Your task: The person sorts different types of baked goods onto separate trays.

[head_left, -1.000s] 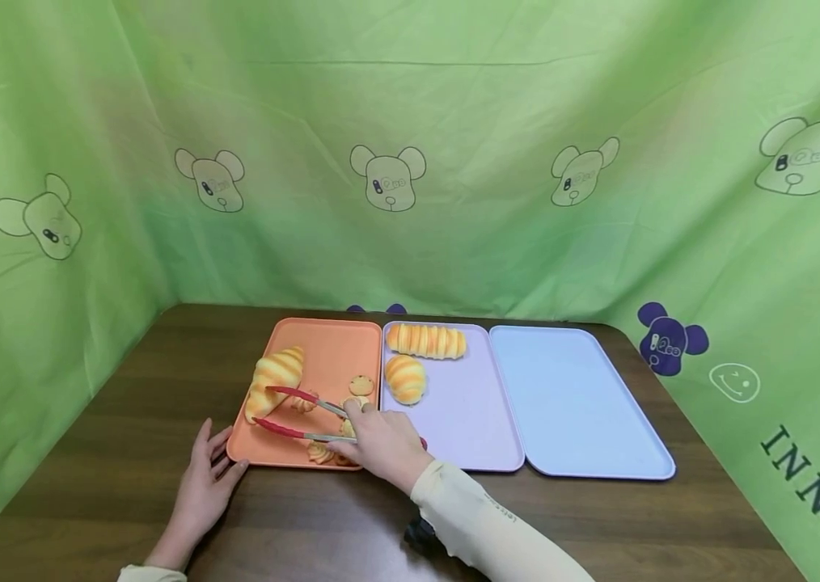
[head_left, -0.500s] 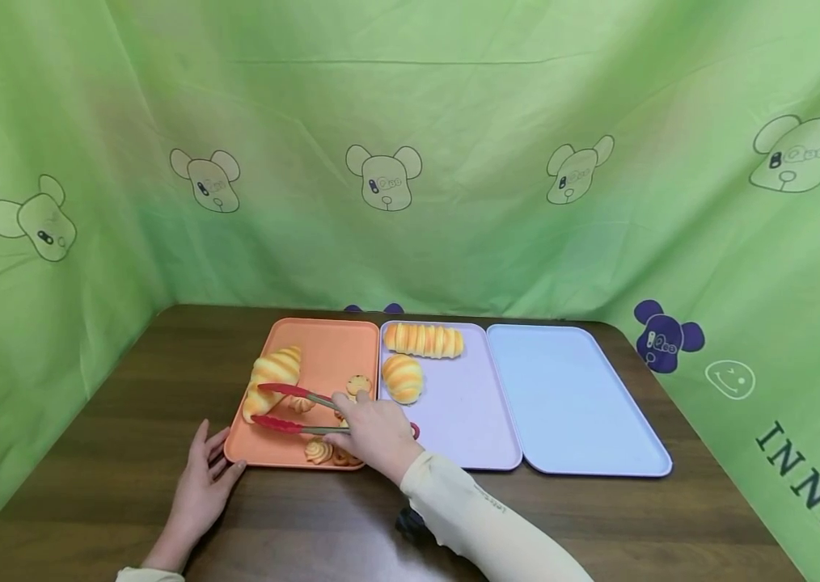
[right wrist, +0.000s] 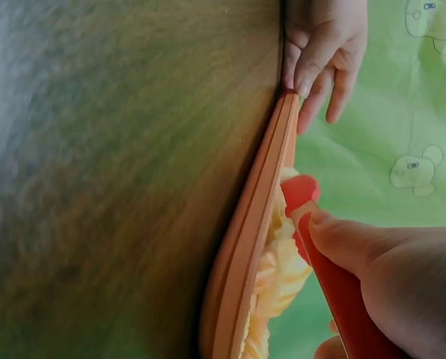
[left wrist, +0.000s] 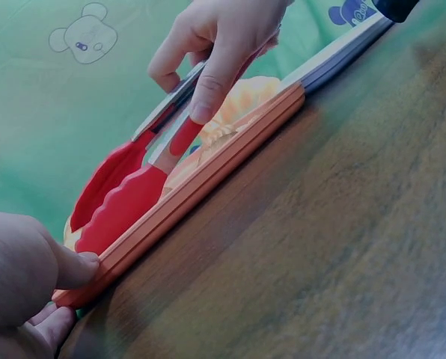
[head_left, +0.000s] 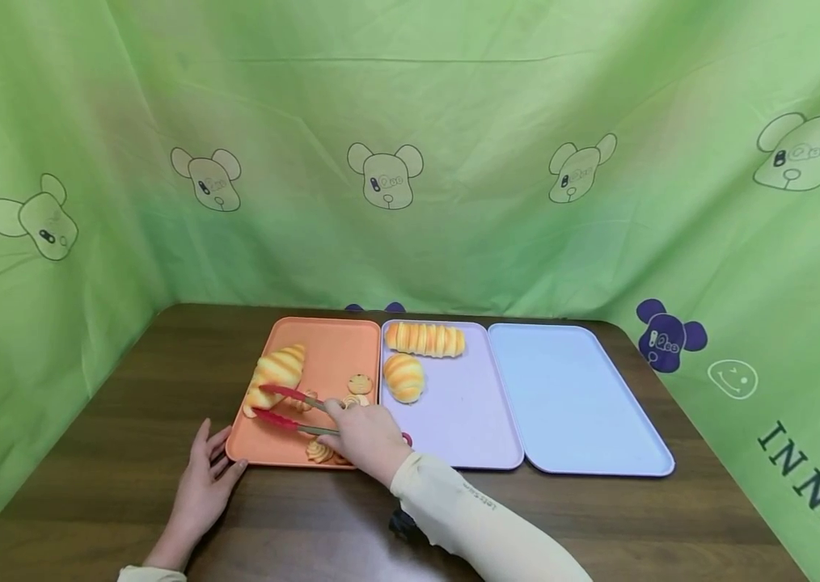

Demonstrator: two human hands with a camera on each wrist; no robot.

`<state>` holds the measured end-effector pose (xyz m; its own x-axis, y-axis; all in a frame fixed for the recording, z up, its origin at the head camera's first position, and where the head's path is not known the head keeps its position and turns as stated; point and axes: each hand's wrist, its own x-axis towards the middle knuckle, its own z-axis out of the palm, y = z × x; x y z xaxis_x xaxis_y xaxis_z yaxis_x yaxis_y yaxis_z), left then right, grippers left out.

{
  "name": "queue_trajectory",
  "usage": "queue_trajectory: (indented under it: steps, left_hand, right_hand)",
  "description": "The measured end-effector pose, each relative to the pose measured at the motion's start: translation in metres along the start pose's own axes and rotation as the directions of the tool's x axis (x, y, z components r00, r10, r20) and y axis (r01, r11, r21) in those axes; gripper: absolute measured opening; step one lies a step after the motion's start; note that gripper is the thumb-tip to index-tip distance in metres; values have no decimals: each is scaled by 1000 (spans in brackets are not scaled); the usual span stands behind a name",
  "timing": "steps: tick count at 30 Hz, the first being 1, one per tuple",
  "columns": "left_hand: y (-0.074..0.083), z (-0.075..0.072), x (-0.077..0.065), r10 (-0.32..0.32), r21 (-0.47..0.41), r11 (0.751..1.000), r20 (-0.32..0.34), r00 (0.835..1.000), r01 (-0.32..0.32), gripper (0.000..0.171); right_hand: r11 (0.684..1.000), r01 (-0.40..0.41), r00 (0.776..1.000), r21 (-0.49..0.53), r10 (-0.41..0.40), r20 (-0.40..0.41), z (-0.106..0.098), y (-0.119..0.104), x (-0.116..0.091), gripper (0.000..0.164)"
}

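Observation:
In the head view my right hand (head_left: 368,440) grips red-tipped tongs (head_left: 293,423), thumb on one arm and fingers on the other. The red tips are spread over the lower end of a striped croissant (head_left: 281,368), which lies along the left side of the orange tray (head_left: 330,339). Whether both tips touch it I cannot tell. My left hand (head_left: 205,477) pinches the tray's near left corner, the thumb (left wrist: 79,268) lying on the rim in the left wrist view. Several small cookies, one a round cookie (head_left: 361,384), lie on the tray's right part, some hidden by my right hand.
A purple tray (head_left: 464,412) adjoins the orange one and bears a long ridged bread (head_left: 424,339) and a rounder bread roll (head_left: 404,378). To its right lies a blue tray (head_left: 577,404). A green printed curtain (head_left: 454,242) hangs behind the wooden table (head_left: 293,525).
My right hand has shifted slightly left with the tongs, and the red tips have drawn a little closer together at the croissant's lower end. The left hand stays on the tray corner.

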<state>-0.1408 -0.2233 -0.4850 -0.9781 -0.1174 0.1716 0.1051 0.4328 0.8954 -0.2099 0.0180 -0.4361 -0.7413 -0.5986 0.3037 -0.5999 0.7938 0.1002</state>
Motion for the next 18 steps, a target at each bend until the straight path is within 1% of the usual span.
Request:
queue_trajectory:
  steps: [5,11,18]
  left_hand:
    - [1,0,0,-8,4,1000,6,1000,8,85]
    - [1,-1,-1,4,-2,1000,-3,1000,-4,85]
    - [2,0,-2,13,-6,1000,-14,1000,-13,84]
  right_hand:
    - [1000,10,1000,10,-10,27,2,-4,0,33]
    - [1000,30,999,-1,-30,26,3,-6,-1,31]
    - [999,52,998,17,-52,22,1,-3,-2,28]
